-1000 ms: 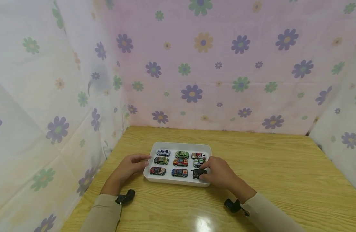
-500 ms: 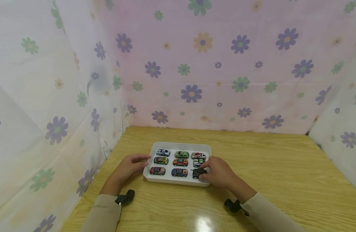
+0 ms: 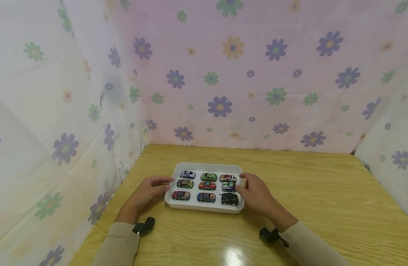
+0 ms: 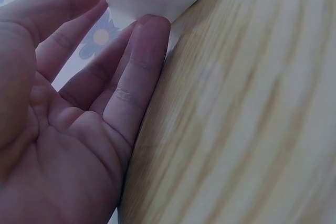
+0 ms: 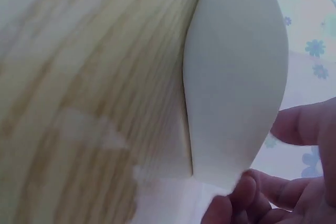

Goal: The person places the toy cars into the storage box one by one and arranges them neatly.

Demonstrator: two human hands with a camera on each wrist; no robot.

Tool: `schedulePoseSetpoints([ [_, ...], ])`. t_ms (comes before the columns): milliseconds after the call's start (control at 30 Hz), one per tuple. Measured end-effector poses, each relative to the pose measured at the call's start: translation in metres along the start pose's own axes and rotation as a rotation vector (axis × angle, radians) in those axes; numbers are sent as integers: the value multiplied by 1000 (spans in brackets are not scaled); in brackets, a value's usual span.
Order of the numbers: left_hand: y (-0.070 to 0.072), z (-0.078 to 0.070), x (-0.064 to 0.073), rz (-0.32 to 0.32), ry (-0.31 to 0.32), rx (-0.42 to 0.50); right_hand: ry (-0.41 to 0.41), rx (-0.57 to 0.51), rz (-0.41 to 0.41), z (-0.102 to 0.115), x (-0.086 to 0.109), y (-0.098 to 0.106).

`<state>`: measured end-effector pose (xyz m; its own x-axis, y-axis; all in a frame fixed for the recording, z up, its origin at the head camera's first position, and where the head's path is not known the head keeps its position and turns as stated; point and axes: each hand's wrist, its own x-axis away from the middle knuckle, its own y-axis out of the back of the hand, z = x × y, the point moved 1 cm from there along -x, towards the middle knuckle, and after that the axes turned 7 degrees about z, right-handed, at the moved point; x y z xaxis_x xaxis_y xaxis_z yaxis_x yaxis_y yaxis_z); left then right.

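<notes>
A white rectangular tray [image 3: 204, 208] on the table holds several small toy cars in rows. My left hand [image 3: 150, 192] touches the tray's left end with relaxed fingers; in the left wrist view its fingertips [image 4: 152, 30] meet the white outer wall. At the right end, my right hand [image 3: 257, 192] has its thumb and fingers spread along the rim. The right wrist view has the thumb [image 5: 296, 124] at the rim and other fingers bent beside the wall. Nearest this hand inside the tray are a black toy vehicle [image 3: 229, 199] and a white-green toy car [image 3: 228, 186].
The wooden table [image 3: 307, 192] reaches back to a flower-patterned cloth [image 3: 250, 88], which also hangs at both sides. Dark wrist cameras sit on both wrists, such as the left wrist camera [image 3: 144, 225].
My right hand has let go of the black toy vehicle and shifted right to the tray's rim. The vehicle now stands in the front right corner. The left hand stays in place.
</notes>
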<state>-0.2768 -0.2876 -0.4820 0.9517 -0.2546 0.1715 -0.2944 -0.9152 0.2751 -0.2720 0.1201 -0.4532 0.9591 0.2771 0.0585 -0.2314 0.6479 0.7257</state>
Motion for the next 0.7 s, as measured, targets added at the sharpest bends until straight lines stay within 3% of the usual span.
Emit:
schedulePoseSetpoints([
  [300, -4, -3, -4, 72, -63, 19, -23, -35, 24, -7, 1, 4],
  [567, -7, -10, -5, 71, -25, 27, -53, -64, 25, -9, 8, 10],
  [700, -10, -15, -5, 64, -34, -28, -56, -59, 28, -10, 10, 13],
])
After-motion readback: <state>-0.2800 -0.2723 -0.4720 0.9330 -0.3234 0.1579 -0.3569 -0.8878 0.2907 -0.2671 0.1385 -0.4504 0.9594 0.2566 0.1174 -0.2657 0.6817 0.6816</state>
